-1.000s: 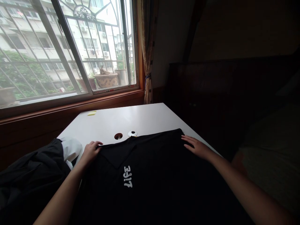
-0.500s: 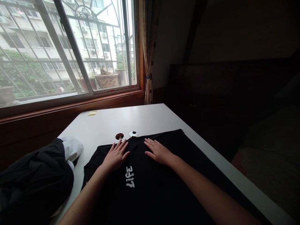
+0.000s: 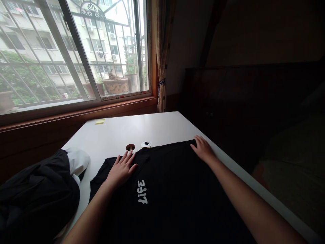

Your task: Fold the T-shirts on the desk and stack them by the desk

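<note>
A white table (image 3: pixel 162 127) spreads before you, beneath a barred window (image 3: pixel 76 51). Your black T-shirt (image 3: pixel 172 189), as it appears to be, lies flat across the near and middle part of the tabletop, its far edge running crosswise. Left of it slumps a heap of dark clothing (image 3: pixel 38 193), with white cloth (image 3: pixel 77 161) at its far end, apart from the shirt. Your left hand (image 3: pixel 123 169) rests palm down, fingers spread and grasping nothing, near the shirt's far edge; your right hand (image 3: pixel 202 149) is at its far right corner, and you cannot tell from this angle whether the fingers pinch the fabric. To smooth it well, a light left palm should anchor the cloth while the right draws the corner outward, gently enough not to skew the edge. Beyond the glass, a patterned flowerpot (image 3: pixel 115 86) holds a stubby brown stump (image 3: pixel 113 75); the plain pot (image 3: pixel 93 89) beside it has contents too faint to make out. White lettering (image 3: pixel 142 192) marks the shirt, sideways to you. Just past your left fingertips is a round hole (image 3: pixel 130 147) in the tabletop, something pale inside, with a white ring (image 3: pixel 146 145) beside it.
</note>
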Available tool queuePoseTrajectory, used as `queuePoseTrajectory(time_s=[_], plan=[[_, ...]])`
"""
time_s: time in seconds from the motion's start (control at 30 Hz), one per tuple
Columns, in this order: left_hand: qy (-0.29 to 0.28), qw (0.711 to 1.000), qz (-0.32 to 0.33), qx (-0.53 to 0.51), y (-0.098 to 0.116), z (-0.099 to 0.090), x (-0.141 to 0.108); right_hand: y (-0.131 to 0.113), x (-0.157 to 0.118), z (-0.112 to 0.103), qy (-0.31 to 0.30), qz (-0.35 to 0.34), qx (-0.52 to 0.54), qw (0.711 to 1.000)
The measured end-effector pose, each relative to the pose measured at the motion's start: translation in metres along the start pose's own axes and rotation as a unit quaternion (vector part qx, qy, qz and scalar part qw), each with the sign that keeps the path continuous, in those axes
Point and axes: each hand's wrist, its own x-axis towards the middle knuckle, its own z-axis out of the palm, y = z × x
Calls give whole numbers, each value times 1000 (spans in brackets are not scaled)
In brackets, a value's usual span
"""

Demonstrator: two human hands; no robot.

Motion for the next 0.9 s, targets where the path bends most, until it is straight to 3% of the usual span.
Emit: queuePoseTrajectory(time_s=[0.1,0.43,0.57,0.73,0.9], plan=[[0,1000,-3,-1,1,-1,0,32,7,-3,69,59,21,996],[18,1000,3,-6,-3,4,1,47,40,4,14,87,66,994],[14,1000,0,-8,-3,3,0,49,39,3,3,92,92,992],[1,1000,-5,-11,-2,0,0,53,32,-1,-21,76,216,973],[7,1000,-1,-9,-2,1,0,60,34,-5,-57,75,274,957]])
